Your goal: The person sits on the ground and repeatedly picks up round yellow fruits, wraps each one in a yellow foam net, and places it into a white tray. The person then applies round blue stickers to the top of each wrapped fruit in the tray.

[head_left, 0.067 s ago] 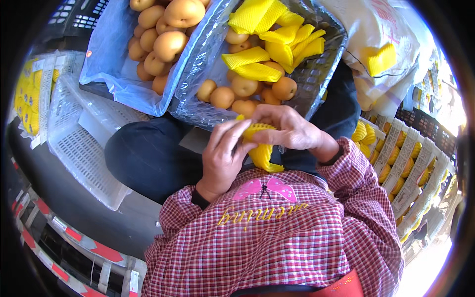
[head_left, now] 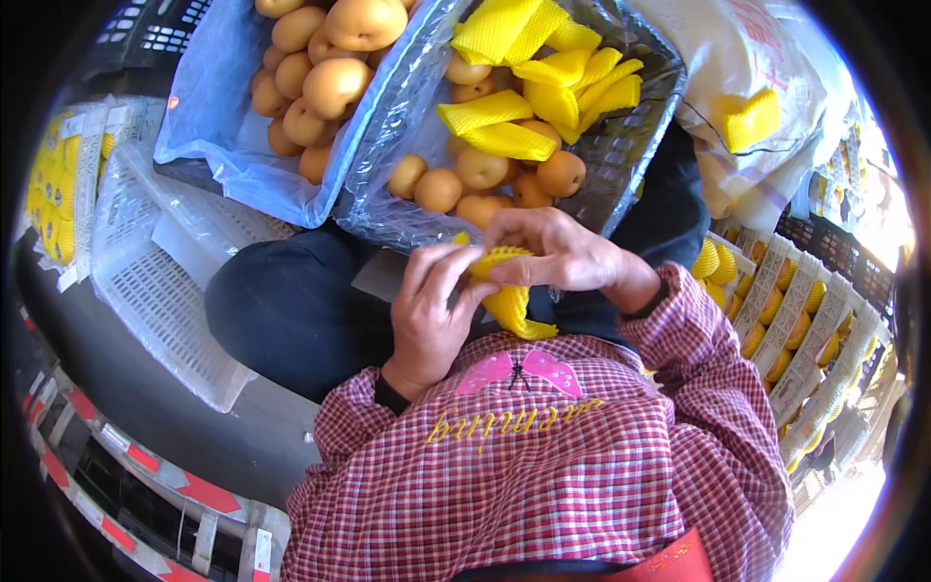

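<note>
Crate [head_left: 635, 145] of fruit [head_left: 482, 168] and yellow nets [head_left: 553, 100] stands just beyond the hands [head_left: 430, 308].

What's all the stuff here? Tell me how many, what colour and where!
Blue-lined box: one, blue lining, top left
Clear-lined box: one, dark, top middle
Round fruits: many, tan, in both boxes
Loose sleeves: several, yellow, on the clear-lined box's fruits
Held sleeve: one, yellow, middle
Sack: one, white, top right, with a yellow sleeve on
Slotted crate: one, white, left
Netted fruits: many, yellow, far left and far right
Striped bars: several, red and white, bottom left
Shirt: one, red checked, bottom middle
Trousers: one pair, dark, middle
Left hand: one, bare, on the held sleeve
Right hand: one, bare, same sleeve
</note>
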`<control>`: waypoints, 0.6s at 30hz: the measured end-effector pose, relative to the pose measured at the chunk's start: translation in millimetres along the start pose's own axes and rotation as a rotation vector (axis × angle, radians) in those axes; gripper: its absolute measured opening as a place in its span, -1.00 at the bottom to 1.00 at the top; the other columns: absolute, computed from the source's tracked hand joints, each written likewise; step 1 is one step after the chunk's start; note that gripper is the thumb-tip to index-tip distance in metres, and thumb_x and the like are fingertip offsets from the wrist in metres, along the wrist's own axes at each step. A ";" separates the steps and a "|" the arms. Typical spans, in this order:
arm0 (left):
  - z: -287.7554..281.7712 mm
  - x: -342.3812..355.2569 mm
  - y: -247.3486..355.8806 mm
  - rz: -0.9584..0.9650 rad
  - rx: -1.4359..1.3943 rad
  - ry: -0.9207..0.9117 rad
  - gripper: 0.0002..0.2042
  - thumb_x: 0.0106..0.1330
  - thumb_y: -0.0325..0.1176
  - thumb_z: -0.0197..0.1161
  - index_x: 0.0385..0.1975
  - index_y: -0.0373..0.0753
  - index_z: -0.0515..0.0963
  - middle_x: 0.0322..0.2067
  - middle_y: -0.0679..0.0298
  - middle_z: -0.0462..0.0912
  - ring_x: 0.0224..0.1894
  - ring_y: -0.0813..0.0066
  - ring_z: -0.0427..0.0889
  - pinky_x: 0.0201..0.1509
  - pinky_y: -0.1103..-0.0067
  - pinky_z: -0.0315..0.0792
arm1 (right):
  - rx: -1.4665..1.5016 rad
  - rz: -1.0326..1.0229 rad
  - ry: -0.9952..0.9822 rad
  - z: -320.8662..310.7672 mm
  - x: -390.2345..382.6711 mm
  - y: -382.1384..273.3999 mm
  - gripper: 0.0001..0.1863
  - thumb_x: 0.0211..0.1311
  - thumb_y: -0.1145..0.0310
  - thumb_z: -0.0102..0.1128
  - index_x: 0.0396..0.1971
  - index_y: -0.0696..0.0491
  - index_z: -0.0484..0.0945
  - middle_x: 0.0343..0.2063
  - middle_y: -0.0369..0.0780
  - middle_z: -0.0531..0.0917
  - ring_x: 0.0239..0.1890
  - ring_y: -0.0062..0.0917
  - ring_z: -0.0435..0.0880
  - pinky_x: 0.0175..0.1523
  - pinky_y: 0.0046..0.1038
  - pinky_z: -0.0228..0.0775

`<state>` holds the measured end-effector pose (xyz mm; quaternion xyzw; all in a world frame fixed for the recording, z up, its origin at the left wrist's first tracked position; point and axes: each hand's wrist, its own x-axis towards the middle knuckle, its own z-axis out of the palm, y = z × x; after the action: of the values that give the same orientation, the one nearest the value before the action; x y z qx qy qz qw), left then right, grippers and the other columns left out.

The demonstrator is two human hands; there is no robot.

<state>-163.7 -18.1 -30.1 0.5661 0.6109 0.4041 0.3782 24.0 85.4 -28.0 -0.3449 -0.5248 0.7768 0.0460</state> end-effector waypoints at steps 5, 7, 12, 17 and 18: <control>-17.5 -5.3 -17.8 0.008 0.110 0.062 -0.78 0.05 -0.55 0.50 -0.33 -0.25 0.62 -0.28 0.19 0.58 -0.29 0.22 0.68 -0.25 0.46 0.59 | 0.045 0.177 -0.100 -22.3 95.3 34.0 -0.62 0.44 0.09 0.07 -0.16 0.15 0.58 -0.38 -0.19 0.68 -0.41 -0.45 0.70 -0.20 -0.45 0.55; -15.5 -2.2 -20.4 0.001 0.115 0.013 -0.78 0.06 -0.55 0.49 -0.31 -0.25 0.62 -0.29 0.17 0.58 -0.27 0.19 0.69 -0.26 0.46 0.59 | -0.627 0.111 0.199 -24.5 160.4 88.8 -0.51 0.27 0.02 0.20 -0.11 0.20 0.57 -0.15 -0.01 0.68 -0.16 -0.29 0.72 -0.04 -0.35 0.55; -12.7 -6.5 -33.1 -0.222 -0.051 -0.017 -0.79 0.28 -0.49 0.32 -0.20 -0.28 0.42 -0.21 0.09 0.57 -0.24 0.01 0.67 -0.23 0.39 0.58 | -0.903 0.419 0.193 -11.7 239.1 131.3 -0.12 -0.07 -0.21 0.40 0.14 0.16 0.51 0.12 0.07 0.56 0.11 -0.11 0.60 0.18 -0.24 0.44; -18.0 -4.5 -34.1 -0.273 0.078 -0.041 -0.83 0.37 -0.43 0.24 -0.19 -0.30 0.38 -0.13 0.01 0.44 -0.26 0.00 0.63 -0.27 0.36 0.55 | -0.735 0.272 0.124 -30.6 259.1 173.8 -0.05 -0.18 -0.18 0.50 0.21 0.08 0.47 0.08 0.00 0.61 0.14 -0.22 0.60 0.21 -0.29 0.43; -19.6 -2.7 -32.3 -0.338 0.012 -0.074 -0.83 0.38 -0.43 0.23 -0.19 -0.30 0.38 -0.15 0.02 0.44 -0.28 0.01 0.64 -0.27 0.34 0.55 | -0.687 0.177 0.144 -37.2 261.6 189.6 -0.04 -0.19 -0.16 0.51 0.21 0.10 0.46 0.05 0.00 0.63 0.11 -0.22 0.62 0.20 -0.29 0.44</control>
<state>-194.1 -23.2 -52.3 0.4719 0.6857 0.3099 0.4594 -97.4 143.6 -324.0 -0.4383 -0.7189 0.5296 -0.1030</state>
